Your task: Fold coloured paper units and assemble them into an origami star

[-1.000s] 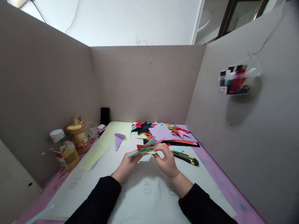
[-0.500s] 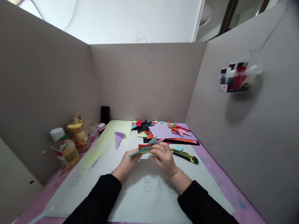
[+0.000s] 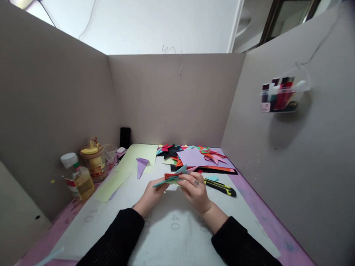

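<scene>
Both of my hands hold a multicoloured folded paper star (image 3: 172, 177) just above the white cutting mat (image 3: 174, 232). My left hand (image 3: 150, 197) pinches its teal point from below and the left. My right hand (image 3: 196, 191) grips it from the right, fingers curled over the red and green folds. A pile of coloured paper sheets and finished stars (image 3: 195, 157) lies right behind the hands. A folded purple piece (image 3: 141, 165) rests on a pale green sheet (image 3: 127, 168) to the left.
A yellow and black utility knife (image 3: 221, 187) lies right of my right hand. A glue bottle (image 3: 79, 181) and a jar (image 3: 93, 161) stand at the left wall. Cardboard walls enclose the desk on three sides; a pen holder (image 3: 281, 95) hangs on the right wall.
My hands and the paper star have stayed almost in place. My right hand's fingers shifted slightly on the folds; the view bobbed a little.
</scene>
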A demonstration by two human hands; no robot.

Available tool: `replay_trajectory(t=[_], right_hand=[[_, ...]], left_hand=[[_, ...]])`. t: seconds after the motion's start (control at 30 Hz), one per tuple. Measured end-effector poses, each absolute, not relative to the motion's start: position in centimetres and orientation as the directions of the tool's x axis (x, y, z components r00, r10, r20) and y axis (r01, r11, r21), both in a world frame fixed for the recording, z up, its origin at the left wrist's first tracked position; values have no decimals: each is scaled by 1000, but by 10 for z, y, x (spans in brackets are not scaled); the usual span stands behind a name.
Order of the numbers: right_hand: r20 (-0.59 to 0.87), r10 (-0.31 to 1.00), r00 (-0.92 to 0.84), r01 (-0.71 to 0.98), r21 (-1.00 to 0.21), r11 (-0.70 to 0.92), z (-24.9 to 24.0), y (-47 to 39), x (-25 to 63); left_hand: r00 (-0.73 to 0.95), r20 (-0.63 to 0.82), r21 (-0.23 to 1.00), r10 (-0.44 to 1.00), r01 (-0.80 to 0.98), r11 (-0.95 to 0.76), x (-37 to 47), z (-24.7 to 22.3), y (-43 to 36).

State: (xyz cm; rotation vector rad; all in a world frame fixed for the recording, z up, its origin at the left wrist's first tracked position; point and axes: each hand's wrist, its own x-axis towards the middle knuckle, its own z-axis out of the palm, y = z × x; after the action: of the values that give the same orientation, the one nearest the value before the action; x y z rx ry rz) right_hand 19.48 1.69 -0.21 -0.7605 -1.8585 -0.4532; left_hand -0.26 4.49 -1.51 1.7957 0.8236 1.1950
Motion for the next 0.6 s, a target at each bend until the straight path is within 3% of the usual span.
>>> replay_trajectory(t=[0.3, 0.6], right_hand=[[918, 244, -312, 649, 18, 761, 3, 17, 193], [884, 383, -269, 648, -128, 751, -4, 24, 193]], left_hand=[[353, 460, 851, 815, 86, -518, -3, -11, 43], [359, 458, 810, 813, 209, -548, -5, -15, 45]])
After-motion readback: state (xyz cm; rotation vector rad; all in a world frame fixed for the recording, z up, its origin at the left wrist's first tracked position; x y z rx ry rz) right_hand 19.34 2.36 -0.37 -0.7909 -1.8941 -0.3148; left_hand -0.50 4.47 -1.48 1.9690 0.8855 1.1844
